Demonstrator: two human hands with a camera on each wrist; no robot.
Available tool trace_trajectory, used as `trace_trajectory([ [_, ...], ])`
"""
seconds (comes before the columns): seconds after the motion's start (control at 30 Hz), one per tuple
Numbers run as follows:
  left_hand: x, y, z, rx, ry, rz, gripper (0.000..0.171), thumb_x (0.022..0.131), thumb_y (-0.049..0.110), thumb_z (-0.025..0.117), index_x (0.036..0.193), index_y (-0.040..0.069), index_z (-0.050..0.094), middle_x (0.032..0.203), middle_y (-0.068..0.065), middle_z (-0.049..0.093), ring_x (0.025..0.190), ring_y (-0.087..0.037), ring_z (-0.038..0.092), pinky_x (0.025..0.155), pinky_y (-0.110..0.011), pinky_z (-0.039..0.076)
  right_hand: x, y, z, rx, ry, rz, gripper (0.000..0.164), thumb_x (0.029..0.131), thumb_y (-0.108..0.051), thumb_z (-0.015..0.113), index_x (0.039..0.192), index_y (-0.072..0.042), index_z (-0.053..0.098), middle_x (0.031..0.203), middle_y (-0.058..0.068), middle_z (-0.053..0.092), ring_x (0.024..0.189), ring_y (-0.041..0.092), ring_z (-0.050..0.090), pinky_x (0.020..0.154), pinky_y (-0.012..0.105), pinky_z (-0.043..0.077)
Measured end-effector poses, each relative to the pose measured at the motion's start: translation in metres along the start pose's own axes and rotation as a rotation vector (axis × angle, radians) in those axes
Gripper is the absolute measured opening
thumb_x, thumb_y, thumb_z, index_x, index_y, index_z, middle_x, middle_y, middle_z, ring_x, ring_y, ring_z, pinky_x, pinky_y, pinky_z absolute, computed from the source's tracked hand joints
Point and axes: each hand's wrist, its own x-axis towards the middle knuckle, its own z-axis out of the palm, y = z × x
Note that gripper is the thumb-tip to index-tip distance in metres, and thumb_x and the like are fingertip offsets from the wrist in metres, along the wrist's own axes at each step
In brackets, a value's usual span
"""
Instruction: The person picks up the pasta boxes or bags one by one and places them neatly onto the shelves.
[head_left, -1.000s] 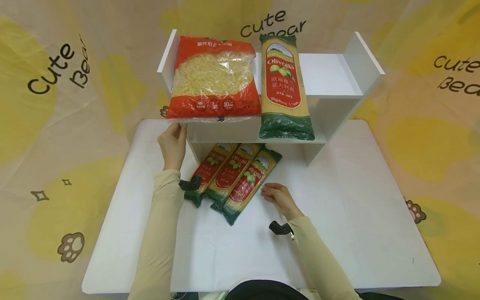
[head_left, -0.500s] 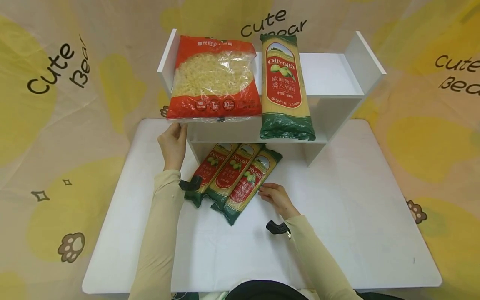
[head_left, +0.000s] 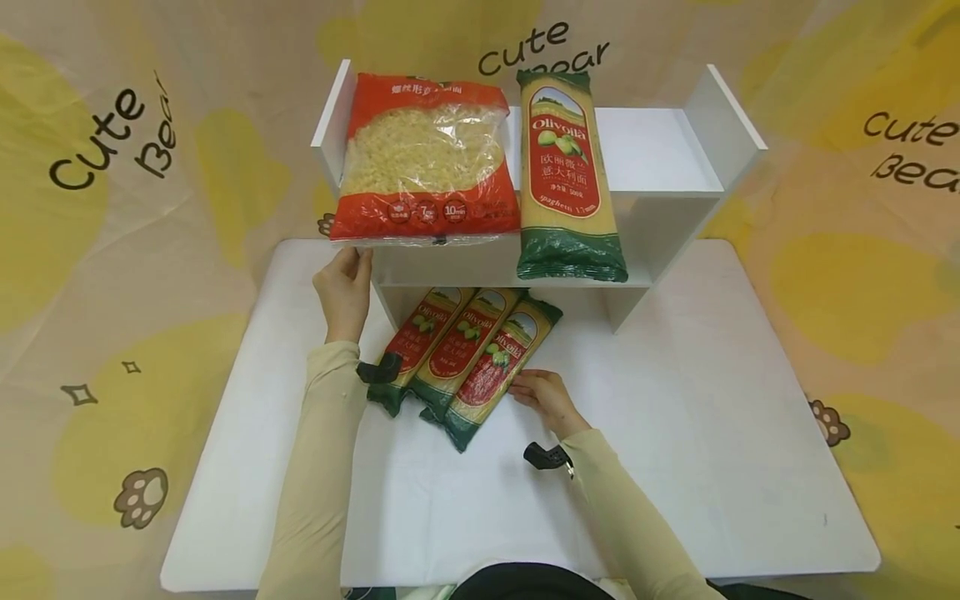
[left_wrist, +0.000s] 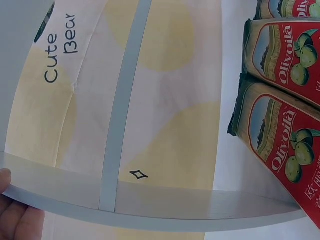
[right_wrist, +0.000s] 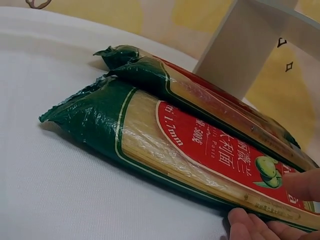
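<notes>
My left hand grips the edge of the white shelf unit's left side panel. In the left wrist view the thumb lies on one face of that panel and the curled fingers on the other. Beside the third, rightmost spaghetti pack is my right hand. Its fingertips are right at the pack's long edge, and the thumb reaches over its face. Two similar spaghetti packs lie slanted to its left, their upper ends under the shelf.
On the white shelf unit stand a red bag of short pasta and an upright spaghetti pack. The unit's lower board overhangs the slanted packs. All this rests on a white table before a yellow patterned cloth.
My right hand has moved left to the edge of the rightmost spaghetti pack. My left hand stays on the shelf edge, and the packs have not moved.
</notes>
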Motion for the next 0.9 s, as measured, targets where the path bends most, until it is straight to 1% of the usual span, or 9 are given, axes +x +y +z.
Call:
trace_trajectory([
  [0.17, -0.001, 0.000, 0.000, -0.005, -0.007, -0.024, 0.017, 0.091, 0.006, 0.062, 0.100, -0.007, 0.070, 0.098, -0.021, 0.069, 0.092, -0.032, 0.068, 0.083, -0.043, 0.055, 0.000, 0.000, 0.003, 0.018, -0.005, 0.007, 0.031, 0.091, 0.000, 0.055, 0.117, 0.016, 0.048, 0.090, 0.011, 0.064, 0.079, 0.016, 0.063, 0.081, 0.028, 0.055],
  [0.37, 0.000, 0.000, 0.000, -0.011, -0.004, -0.008, 0.015, 0.091, 0.005, 0.062, 0.094, -0.008, 0.069, 0.095, -0.022, 0.069, 0.091, -0.033, 0.068, 0.082, -0.044, 0.055, 0.002, 0.002, 0.008, 0.073, 0.004, 0.021, 0.028, 0.089, 0.001, 0.058, 0.112, 0.007, 0.043, 0.087, 0.008, 0.060, 0.076, 0.015, 0.062, 0.080, 0.029, 0.056],
  [0.53, 0.000, 0.000, -0.001, -0.007, -0.003, -0.003, 0.015, 0.091, 0.005, 0.062, 0.093, -0.008, 0.069, 0.094, -0.022, 0.069, 0.090, -0.033, 0.068, 0.081, -0.044, 0.056, 0.004, 0.002, 0.012, 0.092, 0.016, 0.026, 0.031, 0.089, 0.000, 0.059, 0.113, 0.006, 0.040, 0.085, 0.008, 0.060, 0.073, 0.014, 0.061, 0.077, 0.029, 0.056],
  [0.7, -0.001, 0.001, -0.002, 0.003, 0.003, -0.008, 0.015, 0.091, 0.005, 0.062, 0.090, -0.008, 0.069, 0.094, -0.022, 0.069, 0.089, -0.033, 0.068, 0.080, -0.045, 0.056, 0.006, 0.003, 0.013, 0.086, 0.054, 0.036, 0.031, 0.089, -0.003, 0.061, 0.112, 0.007, 0.043, 0.081, 0.006, 0.061, 0.068, 0.012, 0.060, 0.070, 0.025, 0.057],
  [0.8, -0.001, 0.001, -0.001, 0.011, 0.003, -0.009, 0.015, 0.091, 0.005, 0.062, 0.089, -0.008, 0.068, 0.093, -0.022, 0.070, 0.088, -0.034, 0.068, 0.079, -0.046, 0.056, 0.008, 0.003, 0.015, 0.078, 0.090, 0.045, 0.025, 0.088, -0.005, 0.064, 0.106, 0.005, 0.049, 0.078, 0.004, 0.061, 0.063, 0.010, 0.059, 0.065, 0.022, 0.056],
  [0.9, -0.001, 0.001, -0.001, 0.009, 0.001, -0.004, 0.016, 0.091, 0.006, 0.062, 0.091, -0.009, 0.069, 0.093, -0.022, 0.069, 0.088, -0.034, 0.068, 0.079, -0.045, 0.056, 0.008, 0.003, 0.017, 0.068, 0.123, 0.039, 0.019, 0.087, -0.005, 0.066, 0.098, 0.003, 0.052, 0.072, 0.003, 0.061, 0.059, 0.009, 0.057, 0.060, 0.020, 0.055],
])
